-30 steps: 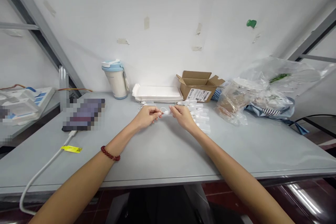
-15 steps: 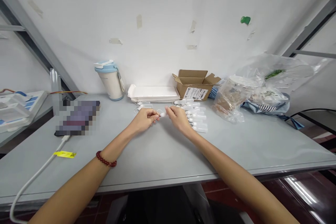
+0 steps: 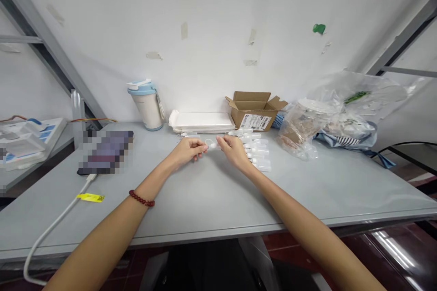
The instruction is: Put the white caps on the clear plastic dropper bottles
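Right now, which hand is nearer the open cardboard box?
Right. The right hand is in front of the open cardboard box, slightly to its left. The left hand is farther left, with the right hand between it and the box.

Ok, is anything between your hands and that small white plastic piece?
Nothing visible: the left hand and right hand both meet the small white plastic piece directly at their fingertips.

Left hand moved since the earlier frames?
No, not noticeably: the left hand sits about as far left of the cardboard box as before; only the head camera shifted.
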Motion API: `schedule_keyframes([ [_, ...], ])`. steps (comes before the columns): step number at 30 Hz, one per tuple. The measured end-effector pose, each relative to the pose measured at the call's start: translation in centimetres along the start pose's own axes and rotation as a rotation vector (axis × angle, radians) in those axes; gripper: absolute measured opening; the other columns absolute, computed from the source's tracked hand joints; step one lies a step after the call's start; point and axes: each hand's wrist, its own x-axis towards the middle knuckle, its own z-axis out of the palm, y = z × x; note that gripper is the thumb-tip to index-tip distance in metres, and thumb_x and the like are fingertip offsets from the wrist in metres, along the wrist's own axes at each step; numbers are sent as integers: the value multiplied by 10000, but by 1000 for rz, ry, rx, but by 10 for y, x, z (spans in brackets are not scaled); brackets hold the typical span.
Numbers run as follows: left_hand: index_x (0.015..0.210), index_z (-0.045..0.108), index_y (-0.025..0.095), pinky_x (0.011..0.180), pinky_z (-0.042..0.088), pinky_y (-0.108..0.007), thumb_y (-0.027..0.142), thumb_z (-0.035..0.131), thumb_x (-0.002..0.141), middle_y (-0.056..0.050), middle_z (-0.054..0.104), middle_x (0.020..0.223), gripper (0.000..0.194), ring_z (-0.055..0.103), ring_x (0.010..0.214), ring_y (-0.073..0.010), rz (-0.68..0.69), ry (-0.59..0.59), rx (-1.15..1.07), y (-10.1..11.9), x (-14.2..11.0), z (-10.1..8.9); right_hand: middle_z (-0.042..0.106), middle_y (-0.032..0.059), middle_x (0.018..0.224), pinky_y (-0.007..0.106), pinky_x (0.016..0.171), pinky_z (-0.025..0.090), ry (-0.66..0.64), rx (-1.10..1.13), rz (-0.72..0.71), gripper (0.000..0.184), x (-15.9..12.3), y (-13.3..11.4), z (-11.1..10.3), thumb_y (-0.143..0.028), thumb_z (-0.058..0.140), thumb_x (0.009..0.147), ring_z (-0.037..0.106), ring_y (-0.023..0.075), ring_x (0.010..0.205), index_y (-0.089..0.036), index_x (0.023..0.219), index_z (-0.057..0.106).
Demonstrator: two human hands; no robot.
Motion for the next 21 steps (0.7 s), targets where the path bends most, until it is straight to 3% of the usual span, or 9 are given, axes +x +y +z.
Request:
schedule_keyframes([
  [6,683,661,148,485,391,-234,432,698,649,-24,601,645,288,477,521,-95,48,1,29,2,3,-16,472,-29,522,234,526,283,-113,-10,-20,410,-2,-3,-2,-444,425,877,399,100,513,-176,567,447],
  [9,668,665,141,477,378,-222,423,727,602,-30,601,637,295,485,544,-101,40,194,21,0,5,-36,572,-3,621,233,553,319,-166,-131,-79,290,-1,-2,-6,-392,463,887,480,122,573,-165,730,551],
  [13,658,659,138,431,341,-209,367,748,566,-39,603,635,262,453,509,-88,-28,490,-32,-11,8,-57,644,98,900,273,705,369,-119,-495,-120,135,4,4,-15,-235,493,886,558,196,855,-141,908,588],
  [16,667,654,134,403,321,-202,344,730,578,-38,602,631,240,425,475,-75,-51,556,-40,-20,11,-60,622,146,1042,323,777,367,-142,-718,-71,167,7,8,-21,-218,485,882,527,255,993,-132,975,594],
  [21,752,662,111,372,298,-191,329,627,662,-49,623,660,238,420,440,-68,-94,559,-12,-29,16,-53,640,163,1036,368,799,354,-181,-852,-25,227,8,10,-22,-229,437,893,501,292,1025,-121,1010,599],
])
